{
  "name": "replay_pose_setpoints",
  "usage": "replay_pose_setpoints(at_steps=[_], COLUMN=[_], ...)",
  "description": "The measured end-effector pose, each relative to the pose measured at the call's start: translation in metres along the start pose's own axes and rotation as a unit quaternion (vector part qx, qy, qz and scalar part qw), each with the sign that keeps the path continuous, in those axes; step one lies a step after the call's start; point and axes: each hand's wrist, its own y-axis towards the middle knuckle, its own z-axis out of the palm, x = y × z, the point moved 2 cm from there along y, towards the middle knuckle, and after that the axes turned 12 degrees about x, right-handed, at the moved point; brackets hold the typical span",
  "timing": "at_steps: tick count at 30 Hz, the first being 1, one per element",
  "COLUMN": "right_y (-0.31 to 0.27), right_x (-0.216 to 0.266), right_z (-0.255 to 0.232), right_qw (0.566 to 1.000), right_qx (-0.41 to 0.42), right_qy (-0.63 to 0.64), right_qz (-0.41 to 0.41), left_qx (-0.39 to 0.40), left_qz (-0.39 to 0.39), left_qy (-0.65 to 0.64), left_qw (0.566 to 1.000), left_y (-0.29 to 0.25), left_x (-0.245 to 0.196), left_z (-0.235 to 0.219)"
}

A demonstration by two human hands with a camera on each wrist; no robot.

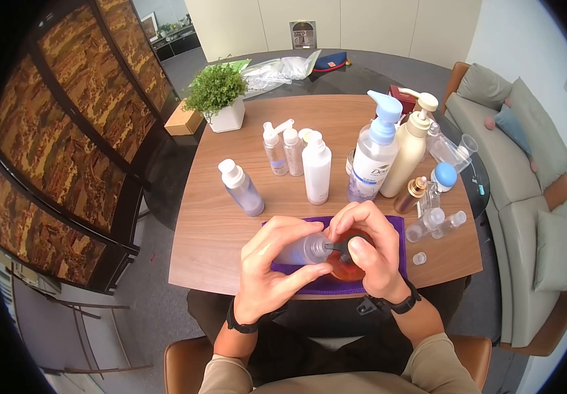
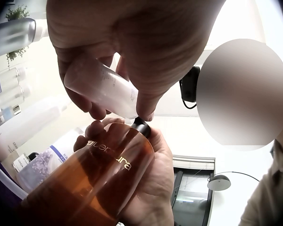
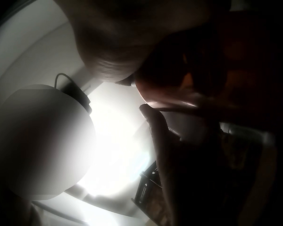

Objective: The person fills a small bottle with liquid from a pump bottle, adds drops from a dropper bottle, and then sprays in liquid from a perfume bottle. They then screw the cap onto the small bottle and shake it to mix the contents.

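My left hand point(image 1: 272, 262) holds a small clear bottle point(image 1: 300, 251) between thumb and fingers, tilted, its open neck facing the black pump spout. The right hand point(image 1: 377, 253) is curled round the black pump head point(image 1: 357, 240) of an amber bottle point(image 1: 344, 269), thumb on top. In the left wrist view the amber bottle point(image 2: 96, 174) with gold lettering stands below the small bottle point(image 2: 101, 87), whose neck meets the black pump point(image 2: 141, 127). A purple cloth point(image 1: 398, 262) lies beneath. The right wrist view is dark; the amber bottle point(image 3: 179, 80) shows there only partly.
Behind the hands stand a lilac bottle point(image 1: 244, 194), a white bottle point(image 1: 317, 171), a blue-topped Dove pump bottle point(image 1: 370, 164) and a cream pump bottle point(image 1: 405, 157). Small clear bottles point(image 1: 425, 224) and a loose cap point(image 1: 419, 259) are at the right. A potted plant point(image 1: 226, 117) sits at the back left.
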Motion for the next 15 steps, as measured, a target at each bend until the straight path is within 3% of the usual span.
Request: replay_pose_setpoints(at_steps=[15], right_y=[0.0000], right_x=[-0.0010], right_z=[-0.0004], right_qw=[0.999], right_qx=[0.003], right_qy=[0.034], right_qz=[0.008], left_qx=[-0.002], left_qz=[-0.001], left_qy=[0.003], left_qw=[1.000], left_y=[0.0001], left_x=[0.0004], left_z=[0.0003])
